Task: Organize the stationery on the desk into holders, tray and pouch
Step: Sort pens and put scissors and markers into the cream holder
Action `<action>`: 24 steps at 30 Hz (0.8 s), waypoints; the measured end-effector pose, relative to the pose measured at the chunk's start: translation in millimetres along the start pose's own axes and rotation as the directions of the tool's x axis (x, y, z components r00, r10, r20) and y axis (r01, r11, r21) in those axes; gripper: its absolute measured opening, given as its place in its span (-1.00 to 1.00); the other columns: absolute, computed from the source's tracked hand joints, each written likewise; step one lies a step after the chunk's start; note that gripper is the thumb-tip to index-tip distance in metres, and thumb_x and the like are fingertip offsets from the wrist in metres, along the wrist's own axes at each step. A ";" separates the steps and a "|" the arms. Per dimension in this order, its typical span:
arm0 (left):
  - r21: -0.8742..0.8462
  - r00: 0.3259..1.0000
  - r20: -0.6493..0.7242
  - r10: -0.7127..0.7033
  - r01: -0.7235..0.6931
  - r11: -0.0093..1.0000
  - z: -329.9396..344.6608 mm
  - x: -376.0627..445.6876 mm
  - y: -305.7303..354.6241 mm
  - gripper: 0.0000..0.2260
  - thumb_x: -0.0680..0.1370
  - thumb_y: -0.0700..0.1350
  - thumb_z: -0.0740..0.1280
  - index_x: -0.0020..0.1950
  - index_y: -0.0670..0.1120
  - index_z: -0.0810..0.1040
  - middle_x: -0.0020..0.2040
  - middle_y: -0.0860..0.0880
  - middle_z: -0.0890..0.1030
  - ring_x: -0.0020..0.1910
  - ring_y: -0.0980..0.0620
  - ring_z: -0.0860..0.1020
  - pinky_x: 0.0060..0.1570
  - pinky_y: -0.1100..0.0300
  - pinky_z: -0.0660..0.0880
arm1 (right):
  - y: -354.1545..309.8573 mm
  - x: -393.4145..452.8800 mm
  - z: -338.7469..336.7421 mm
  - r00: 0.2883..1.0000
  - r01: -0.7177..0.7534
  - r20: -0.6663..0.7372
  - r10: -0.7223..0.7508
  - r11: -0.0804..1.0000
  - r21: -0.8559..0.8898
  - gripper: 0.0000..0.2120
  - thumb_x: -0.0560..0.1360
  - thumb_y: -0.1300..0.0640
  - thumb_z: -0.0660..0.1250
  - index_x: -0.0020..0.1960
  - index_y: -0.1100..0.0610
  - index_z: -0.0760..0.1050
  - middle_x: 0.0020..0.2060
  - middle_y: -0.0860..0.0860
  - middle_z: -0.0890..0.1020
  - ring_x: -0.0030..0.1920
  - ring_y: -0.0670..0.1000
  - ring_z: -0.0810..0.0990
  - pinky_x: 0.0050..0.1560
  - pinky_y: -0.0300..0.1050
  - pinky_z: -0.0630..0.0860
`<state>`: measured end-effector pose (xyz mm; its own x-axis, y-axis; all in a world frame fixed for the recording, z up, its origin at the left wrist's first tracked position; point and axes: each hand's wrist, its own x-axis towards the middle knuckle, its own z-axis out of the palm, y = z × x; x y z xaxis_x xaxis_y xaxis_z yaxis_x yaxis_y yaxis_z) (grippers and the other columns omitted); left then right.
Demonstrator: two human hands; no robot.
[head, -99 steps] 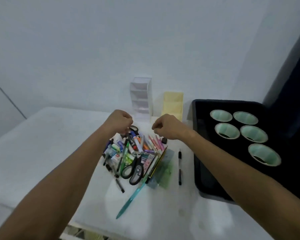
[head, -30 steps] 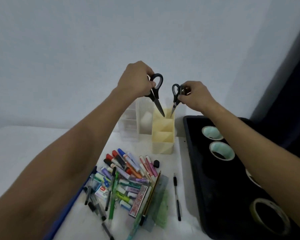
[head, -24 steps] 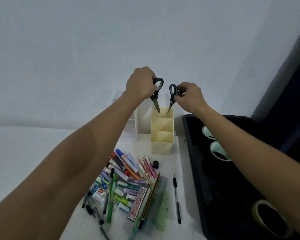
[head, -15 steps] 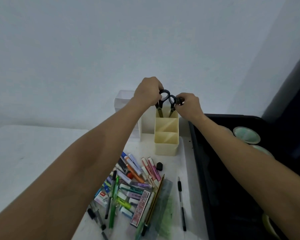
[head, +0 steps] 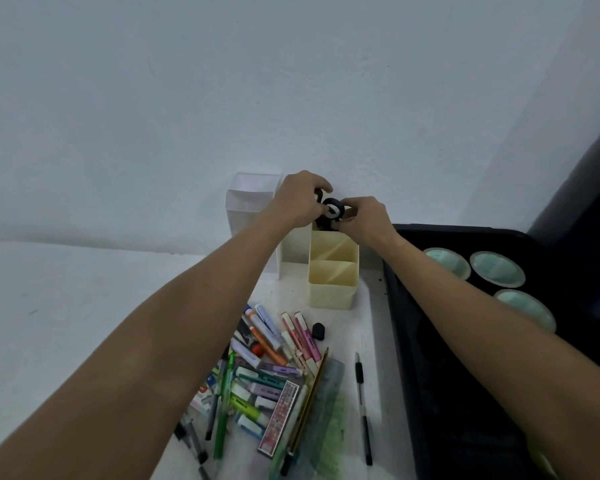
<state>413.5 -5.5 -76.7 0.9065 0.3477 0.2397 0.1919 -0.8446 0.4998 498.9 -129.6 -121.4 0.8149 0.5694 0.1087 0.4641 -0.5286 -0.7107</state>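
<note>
As both hands grip scissors, no legible txt

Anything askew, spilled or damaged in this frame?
Nothing damaged or spilled. Pens and markers lie in an unsorted heap, one pen apart. Both hands, left hand and right hand, hold scissors at the yellow holder.
</note>
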 end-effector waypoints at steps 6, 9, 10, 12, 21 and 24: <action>0.112 0.998 -0.054 0.017 -0.011 0.994 -3.9 -8.8 -1.5 -0.50 0.48 -0.28 0.39 0.40 -0.08 0.42 0.27 -0.15 0.48 0.22 -0.10 0.49 0.08 0.16 0.43 | -4.7 -19.8 -2.3 0.999 -0.034 -0.031 0.035 0.999 0.039 -0.61 0.41 0.27 0.38 0.24 0.22 0.49 -0.07 0.06 0.62 -0.19 -0.11 0.55 -0.25 -0.39 0.41; 0.126 0.998 -0.065 0.017 -0.008 0.992 -8.2 -19.2 -6.3 -0.51 0.49 -0.33 0.33 0.40 -0.08 0.42 0.27 -0.15 0.47 0.23 -0.09 0.49 0.03 0.23 0.39 | -8.7 -35.5 -3.4 0.999 -0.040 -0.011 0.040 0.999 0.025 -0.83 0.39 0.27 0.37 -0.01 0.22 0.56 -0.14 0.07 0.61 -0.28 -0.07 0.53 -0.33 -0.31 0.47; 0.125 0.997 -0.075 0.021 -0.011 0.992 -10.6 -24.8 -7.8 -0.52 0.49 -0.33 0.32 0.40 -0.08 0.43 0.26 -0.16 0.48 0.23 -0.09 0.49 0.03 0.26 0.36 | -11.3 -41.7 -3.3 0.999 -0.040 0.036 0.040 0.999 0.015 -0.88 0.39 0.27 0.38 -0.06 0.22 0.57 -0.15 0.08 0.62 -0.28 -0.05 0.54 -0.33 -0.28 0.49; 0.119 0.993 -0.113 0.028 -0.015 0.993 -17.1 -35.1 -11.2 -0.56 0.50 -0.30 0.32 0.37 -0.08 0.45 0.22 -0.14 0.52 0.20 -0.08 0.50 0.03 0.27 0.34 | -18.6 -54.0 -2.0 0.990 -0.022 0.141 0.023 1.000 -0.006 -0.93 0.42 0.25 0.38 -0.10 0.21 0.59 -0.23 0.05 0.62 -0.33 -0.07 0.55 -0.38 -0.29 0.49; 0.257 0.974 0.152 -0.167 0.124 0.958 -37.4 -112.0 -60.6 -0.76 0.49 -0.16 0.41 0.15 -0.10 0.59 0.09 -0.06 0.58 -0.09 0.06 0.49 -0.08 0.25 0.40 | -50.6 -96.1 55.7 0.823 0.224 0.559 -0.101 0.962 -0.156 -0.84 0.47 0.11 0.42 0.02 0.14 0.62 -0.20 0.00 0.65 -0.35 -0.11 0.58 -0.35 -0.24 0.49; 0.288 0.939 0.263 -0.220 0.141 0.947 -35.0 -137.8 -79.6 -0.82 0.49 -0.15 0.40 0.09 -0.07 0.62 0.06 -0.07 0.61 -0.14 0.04 0.52 -0.09 0.19 0.48 | -54.8 -104.1 77.0 0.794 0.255 0.605 -0.068 0.940 -0.228 -0.82 0.45 0.12 0.43 0.01 0.18 0.65 -0.15 0.06 0.67 -0.24 0.01 0.64 -0.20 -0.12 0.60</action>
<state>260.1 28.0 -120.4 0.9084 0.4050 -0.1040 0.4177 -0.8683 0.2674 361.9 -111.5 -147.3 0.4051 0.8686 -0.2853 0.7230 -0.4954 -0.4816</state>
